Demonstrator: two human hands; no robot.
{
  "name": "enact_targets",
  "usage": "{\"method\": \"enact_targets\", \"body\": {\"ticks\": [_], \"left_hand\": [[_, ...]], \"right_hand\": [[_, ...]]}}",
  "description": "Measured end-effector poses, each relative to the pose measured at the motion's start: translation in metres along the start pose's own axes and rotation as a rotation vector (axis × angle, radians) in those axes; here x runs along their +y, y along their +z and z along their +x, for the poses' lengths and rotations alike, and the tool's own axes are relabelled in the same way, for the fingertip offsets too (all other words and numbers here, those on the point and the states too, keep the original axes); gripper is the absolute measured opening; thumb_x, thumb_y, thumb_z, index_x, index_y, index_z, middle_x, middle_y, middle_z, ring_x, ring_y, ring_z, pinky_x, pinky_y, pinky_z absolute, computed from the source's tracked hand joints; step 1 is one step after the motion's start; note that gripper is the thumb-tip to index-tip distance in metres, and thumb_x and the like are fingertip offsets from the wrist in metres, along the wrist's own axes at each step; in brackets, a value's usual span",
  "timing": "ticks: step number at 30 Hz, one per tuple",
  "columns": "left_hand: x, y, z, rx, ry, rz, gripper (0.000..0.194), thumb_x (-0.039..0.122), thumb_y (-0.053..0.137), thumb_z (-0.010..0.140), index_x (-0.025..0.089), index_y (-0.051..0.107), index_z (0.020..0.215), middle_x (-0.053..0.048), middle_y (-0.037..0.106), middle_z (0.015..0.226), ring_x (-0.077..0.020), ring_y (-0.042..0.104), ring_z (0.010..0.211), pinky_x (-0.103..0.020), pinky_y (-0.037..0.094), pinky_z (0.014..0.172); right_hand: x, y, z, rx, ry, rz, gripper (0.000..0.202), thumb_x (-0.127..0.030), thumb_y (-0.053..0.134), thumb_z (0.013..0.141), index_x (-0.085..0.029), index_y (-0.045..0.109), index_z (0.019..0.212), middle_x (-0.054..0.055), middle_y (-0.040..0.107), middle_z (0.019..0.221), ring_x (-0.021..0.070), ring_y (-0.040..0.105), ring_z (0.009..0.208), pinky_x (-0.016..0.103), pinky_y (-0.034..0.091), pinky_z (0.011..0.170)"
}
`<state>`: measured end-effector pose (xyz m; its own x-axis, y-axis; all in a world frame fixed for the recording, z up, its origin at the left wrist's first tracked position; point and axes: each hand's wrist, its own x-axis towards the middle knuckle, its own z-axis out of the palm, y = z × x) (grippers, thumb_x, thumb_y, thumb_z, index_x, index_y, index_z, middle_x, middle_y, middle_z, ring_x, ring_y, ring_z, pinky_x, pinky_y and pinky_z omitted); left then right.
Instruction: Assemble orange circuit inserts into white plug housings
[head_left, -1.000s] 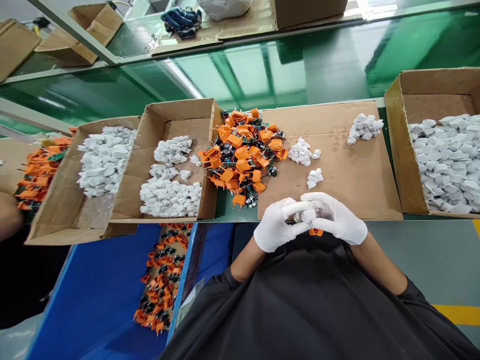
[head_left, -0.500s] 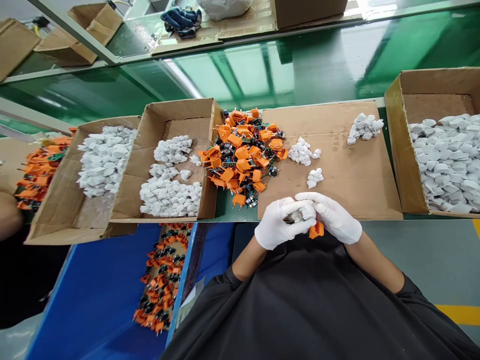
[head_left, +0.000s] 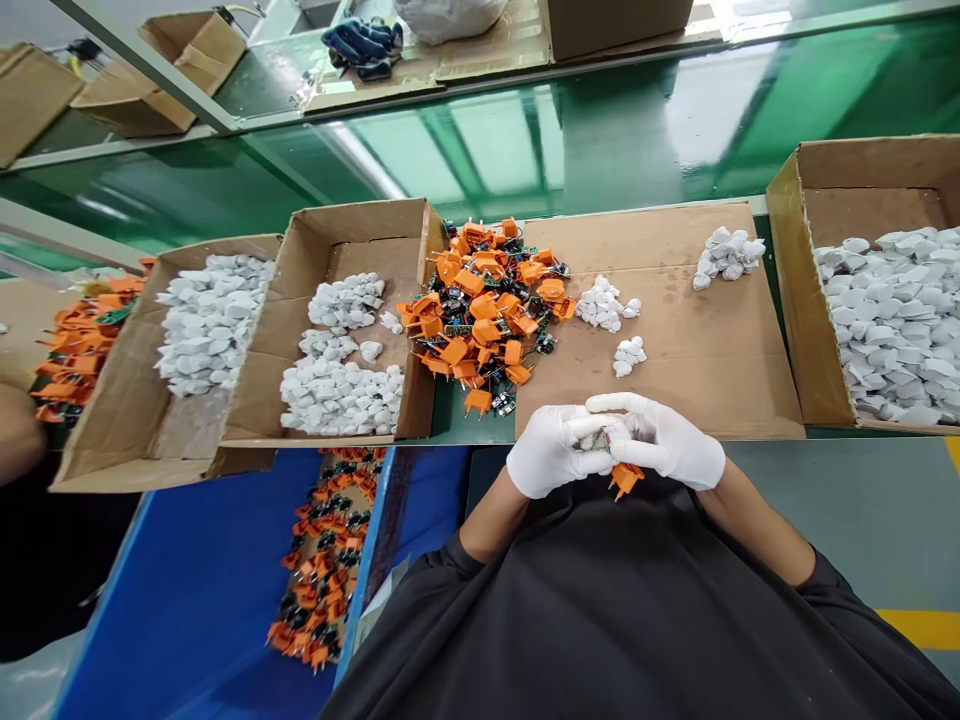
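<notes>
My left hand point(head_left: 551, 452) and my right hand point(head_left: 664, 440), both in white gloves, meet at the front edge of the cardboard sheet point(head_left: 697, 370). Between them they grip a white piece point(head_left: 600, 436), mostly covered by the fingers. An orange plug piece point(head_left: 625, 480) with metal pins pointing down hangs just below the fingers, apparently joined to what they hold. Beyond my hands, small clusters of white pieces point(head_left: 629, 356) lie on the cardboard. A heap of orange plug pieces with circuit boards point(head_left: 484, 310) is to the left.
Two cardboard boxes of white pieces point(head_left: 217, 320) point(head_left: 341, 395) stand at the left, another box point(head_left: 825, 300) at the right. A blue bin point(head_left: 202, 590) with orange parts is below. Another person's arm point(head_left: 16, 435) shows at the far left.
My right fingers have closed further over the white piece. The orange plug has turned and dropped slightly, so its pins now show.
</notes>
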<state>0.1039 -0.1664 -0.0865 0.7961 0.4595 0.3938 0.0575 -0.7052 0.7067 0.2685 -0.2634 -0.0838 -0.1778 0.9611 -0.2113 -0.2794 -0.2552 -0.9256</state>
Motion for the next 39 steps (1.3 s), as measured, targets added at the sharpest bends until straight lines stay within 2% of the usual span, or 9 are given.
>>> {"method": "enact_targets", "body": {"ticks": [6, 10, 14, 17, 21, 25, 30, 34, 39], "left_hand": [[-0.01, 0.001, -0.003, -0.029, 0.036, -0.105, 0.025, 0.046, 0.069, 0.083, 0.024, 0.076, 0.091, 0.006, 0.051, 0.052, -0.0082, 0.043, 0.049, -0.02, 0.038, 0.053], [-0.013, -0.007, -0.002, -0.178, -0.011, -0.302, 0.038, 0.045, 0.073, 0.079, 0.022, 0.072, 0.11, 0.002, 0.061, 0.067, -0.0105, 0.051, 0.06, -0.022, 0.045, 0.062], [-0.012, -0.009, -0.002, -0.345, -0.225, -0.669, 0.065, 0.059, 0.07, 0.076, 0.015, 0.064, 0.124, -0.005, 0.067, 0.083, -0.0159, 0.059, 0.071, -0.029, 0.052, 0.071], [-0.011, -0.002, -0.003, -0.242, -0.487, -0.842, 0.069, 0.061, 0.067, 0.078, 0.013, 0.062, 0.127, -0.006, 0.069, 0.081, -0.017, 0.061, 0.07, -0.03, 0.053, 0.068], [-0.007, 0.003, -0.001, -0.154, -0.661, -0.891, 0.062, 0.052, 0.076, 0.074, 0.013, 0.067, 0.121, -0.007, 0.072, 0.083, -0.0179, 0.065, 0.073, -0.03, 0.055, 0.072], [-0.003, 0.003, 0.001, -0.188, -0.687, -0.879, 0.063, 0.044, 0.082, 0.067, 0.013, 0.067, 0.121, -0.009, 0.075, 0.094, -0.0202, 0.068, 0.082, -0.03, 0.055, 0.077], [0.0, 0.006, 0.004, -0.159, -0.668, -0.839, 0.05, 0.035, 0.078, 0.07, 0.014, 0.071, 0.115, -0.009, 0.076, 0.098, -0.0218, 0.069, 0.086, -0.031, 0.056, 0.078], [0.0, 0.006, 0.006, -0.179, -0.68, -0.88, 0.057, 0.041, 0.08, 0.069, 0.013, 0.069, 0.117, -0.009, 0.076, 0.095, -0.0218, 0.07, 0.083, -0.031, 0.056, 0.077], [-0.002, 0.008, 0.007, -0.149, -0.727, -0.897, 0.059, 0.049, 0.081, 0.067, 0.013, 0.072, 0.112, -0.012, 0.076, 0.102, -0.0249, 0.07, 0.088, -0.035, 0.056, 0.08]], "right_hand": [[-0.006, -0.006, -0.002, -0.03, -0.069, -0.26, 0.06, -0.036, 0.076, 0.079, -0.016, 0.055, 0.131, 0.005, 0.07, 0.096, 0.0118, 0.064, 0.073, 0.022, 0.053, 0.064], [-0.006, -0.004, -0.004, 0.077, -0.126, -0.432, 0.058, -0.037, 0.074, 0.08, -0.018, 0.056, 0.131, 0.002, 0.071, 0.087, 0.0133, 0.065, 0.068, 0.025, 0.054, 0.063], [0.0, 0.0, -0.003, 0.247, -0.355, -0.665, 0.048, -0.035, 0.074, 0.08, -0.022, 0.063, 0.124, 0.001, 0.072, 0.082, 0.0151, 0.064, 0.069, 0.029, 0.053, 0.07], [0.002, 0.002, 0.0, 0.284, -0.542, -0.886, 0.033, -0.034, 0.072, 0.083, -0.026, 0.068, 0.115, 0.001, 0.07, 0.079, 0.0159, 0.061, 0.068, 0.029, 0.05, 0.068], [0.002, 0.001, 0.002, 0.274, -0.602, -1.043, 0.034, -0.035, 0.07, 0.084, -0.023, 0.066, 0.115, 0.003, 0.066, 0.077, 0.0165, 0.056, 0.066, 0.028, 0.046, 0.062], [0.003, -0.001, 0.0, 0.283, -0.593, -1.144, 0.019, -0.028, 0.063, 0.088, -0.023, 0.069, 0.105, 0.001, 0.064, 0.07, 0.0151, 0.054, 0.062, 0.026, 0.042, 0.06], [0.005, 0.0, 0.0, 0.284, -0.564, -1.177, 0.02, -0.034, 0.062, 0.089, -0.024, 0.07, 0.104, 0.003, 0.07, 0.075, 0.0162, 0.059, 0.065, 0.027, 0.043, 0.061], [0.006, 0.0, 0.0, 0.272, -0.578, -1.098, 0.025, -0.034, 0.063, 0.089, -0.024, 0.068, 0.112, 0.004, 0.073, 0.083, 0.0167, 0.063, 0.068, 0.027, 0.046, 0.063], [0.007, -0.002, 0.0, 0.268, -0.573, -1.105, 0.023, -0.035, 0.064, 0.089, -0.023, 0.07, 0.108, 0.004, 0.071, 0.075, 0.017, 0.06, 0.065, 0.028, 0.045, 0.061]]}}
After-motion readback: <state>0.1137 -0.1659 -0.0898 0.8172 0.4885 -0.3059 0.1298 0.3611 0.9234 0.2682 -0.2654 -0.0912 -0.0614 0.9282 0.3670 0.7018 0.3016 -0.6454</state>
